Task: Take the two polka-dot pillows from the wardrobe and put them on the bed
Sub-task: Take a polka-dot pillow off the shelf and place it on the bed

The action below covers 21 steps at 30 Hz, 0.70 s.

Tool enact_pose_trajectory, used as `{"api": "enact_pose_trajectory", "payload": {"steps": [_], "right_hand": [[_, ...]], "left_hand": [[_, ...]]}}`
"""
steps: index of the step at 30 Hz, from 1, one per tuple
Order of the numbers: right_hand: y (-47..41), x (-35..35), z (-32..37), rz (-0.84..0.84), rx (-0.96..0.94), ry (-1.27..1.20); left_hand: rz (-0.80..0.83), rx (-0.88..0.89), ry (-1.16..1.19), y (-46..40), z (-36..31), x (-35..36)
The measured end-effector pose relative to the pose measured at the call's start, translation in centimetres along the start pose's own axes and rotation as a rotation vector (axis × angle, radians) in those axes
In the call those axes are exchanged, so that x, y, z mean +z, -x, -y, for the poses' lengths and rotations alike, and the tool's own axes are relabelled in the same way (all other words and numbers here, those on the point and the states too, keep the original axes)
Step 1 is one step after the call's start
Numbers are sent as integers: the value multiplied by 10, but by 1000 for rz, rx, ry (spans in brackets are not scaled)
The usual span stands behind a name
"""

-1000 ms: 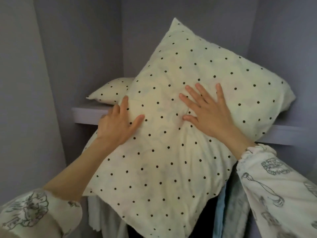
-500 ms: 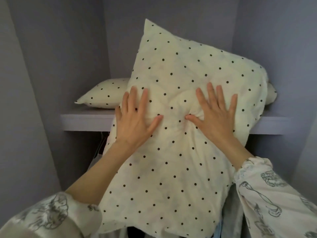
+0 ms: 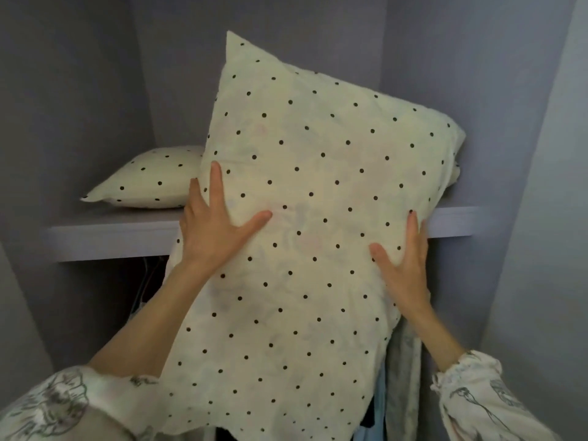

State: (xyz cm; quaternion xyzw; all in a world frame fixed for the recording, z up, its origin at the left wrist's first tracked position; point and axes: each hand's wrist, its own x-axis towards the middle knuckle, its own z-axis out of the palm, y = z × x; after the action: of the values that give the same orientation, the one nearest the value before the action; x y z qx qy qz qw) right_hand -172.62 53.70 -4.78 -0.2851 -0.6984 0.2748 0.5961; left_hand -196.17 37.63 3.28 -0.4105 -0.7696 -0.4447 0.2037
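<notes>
First polka-dot pillow half off the wardrobe shelf, clasped between two hands.

The wardrobe [image 3: 95,74] walls close in left, right and behind the shelf [image 3: 105,237], so the only free way out is toward the person. The large pillow [image 3: 302,202] stands tilted across the shelf's front edge, upper half above it, lower half hanging below in front of hanging clothes [image 3: 402,361]; likely it is being tipped to clear that edge. The second pillow [image 3: 149,179] lies flat on the shelf, behind and left of the large one. The left hand [image 3: 216,230] spreads wide, wrapping its left border; the right hand [image 3: 404,265] presses flat, fingers together, against its right border.
</notes>
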Motion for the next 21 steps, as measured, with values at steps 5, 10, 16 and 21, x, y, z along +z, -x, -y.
{"api": "enact_pose_trajectory", "payload": {"steps": [5, 10, 16, 21], "right_hand": [[4, 1, 2, -2, 101, -106], [21, -6, 19, -62, 119, -34], [79, -42, 33, -35, 152, 68], [124, -86, 54, -3, 178, 169]], "left_hand": [[97, -15, -18, -3, 8, -16], [100, 16, 67, 13, 3, -22], [214, -12, 282, 77, 11, -29], [284, -117, 390, 134, 12, -29]]}}
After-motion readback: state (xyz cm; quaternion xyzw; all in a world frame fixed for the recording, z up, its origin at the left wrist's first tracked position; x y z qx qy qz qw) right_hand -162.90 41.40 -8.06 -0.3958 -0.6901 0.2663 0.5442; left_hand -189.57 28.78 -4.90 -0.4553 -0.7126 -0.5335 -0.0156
